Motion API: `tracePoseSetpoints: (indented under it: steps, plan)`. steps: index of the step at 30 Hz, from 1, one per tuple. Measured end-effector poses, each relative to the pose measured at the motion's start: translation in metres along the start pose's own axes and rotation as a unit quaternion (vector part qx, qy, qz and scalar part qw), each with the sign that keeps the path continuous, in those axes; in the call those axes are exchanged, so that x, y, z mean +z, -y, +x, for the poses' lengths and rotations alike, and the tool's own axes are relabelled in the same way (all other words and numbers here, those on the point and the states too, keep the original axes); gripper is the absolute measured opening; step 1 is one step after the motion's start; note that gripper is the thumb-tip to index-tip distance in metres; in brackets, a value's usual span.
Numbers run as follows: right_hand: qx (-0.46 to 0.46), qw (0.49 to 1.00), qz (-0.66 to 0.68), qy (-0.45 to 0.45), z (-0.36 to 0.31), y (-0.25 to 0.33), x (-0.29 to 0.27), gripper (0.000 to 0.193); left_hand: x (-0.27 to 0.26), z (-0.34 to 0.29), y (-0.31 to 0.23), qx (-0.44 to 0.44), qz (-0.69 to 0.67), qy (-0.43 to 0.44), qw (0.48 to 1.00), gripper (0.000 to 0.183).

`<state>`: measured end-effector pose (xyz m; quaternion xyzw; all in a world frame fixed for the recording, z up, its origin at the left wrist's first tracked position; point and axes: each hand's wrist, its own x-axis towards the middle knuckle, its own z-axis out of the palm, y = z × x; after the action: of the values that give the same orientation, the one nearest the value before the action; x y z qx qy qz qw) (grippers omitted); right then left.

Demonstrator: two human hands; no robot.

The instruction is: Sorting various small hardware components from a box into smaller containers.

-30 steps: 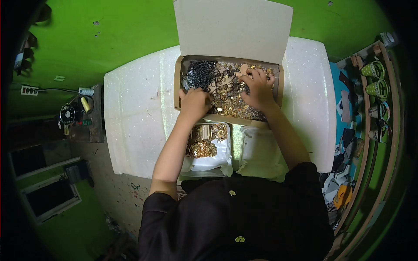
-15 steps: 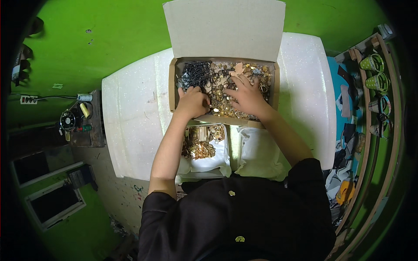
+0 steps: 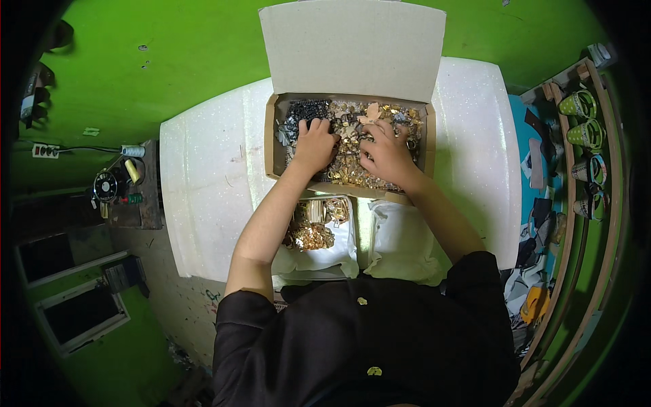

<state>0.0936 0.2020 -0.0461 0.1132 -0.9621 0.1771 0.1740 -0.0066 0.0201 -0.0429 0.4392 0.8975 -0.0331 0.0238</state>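
Note:
An open cardboard box on the white table holds a heap of small trinkets. Black beads fill its left part, and gold-coloured beads and ornaments cover the middle and right. My left hand lies over the heap beside the black beads, fingers slightly apart and bent down into it. To its right, my right hand reaches into the gold pieces with fingers spread and curved. A peach-coloured leaf-like piece lies just beyond its fingertips. No held piece shows; the undersides of both hands are hidden.
The box lid stands raised at the back. Nearer me, a white-lined tray carries gold ornaments, beside a white wrapped bundle. Thread spools sit on a small side table at left; a wooden rack runs along the right.
My left hand has shifted right and slightly away from me, from the box's near left corner toward the middle. My right hand's fingers have curled a little, staying over the gold pieces.

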Motion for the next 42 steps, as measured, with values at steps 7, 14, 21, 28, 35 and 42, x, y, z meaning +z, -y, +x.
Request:
tracePoseSetpoints:
  steps: [7,14,21,28,35,42]
  plan:
    - [0.037,0.999,0.021,-0.026,-0.001,-0.001,-0.002,0.018,-0.015,-0.007,0.012,-0.004,-0.068,-0.009,0.998,0.012]
    - [0.05,0.998,0.047,-0.012,-0.002,-0.003,-0.005,0.021,-0.061,-0.034,0.015,-0.05,-0.164,-0.066,0.983,0.009]
    - [0.142,0.981,0.115,-0.067,0.003,0.021,-0.037,0.024,-0.066,-0.071,0.005,-0.096,-0.18,-0.205,0.957,0.01]
    - [0.217,0.952,0.177,-0.127,-0.018,0.054,-0.059,0.027,-0.034,-0.065,0.011,-0.246,-0.322,-0.089,0.91,0.013]
    - [0.265,0.933,0.192,-0.15,-0.046,0.062,-0.073,0.028,-0.064,-0.086,-0.021,-0.254,-0.34,-0.008,0.906,0.017]
    - [0.277,0.933,0.192,-0.127,-0.077,0.078,-0.063,0.029,-0.052,-0.141,-0.059,-0.034,-0.262,-0.298,0.917,0.013]
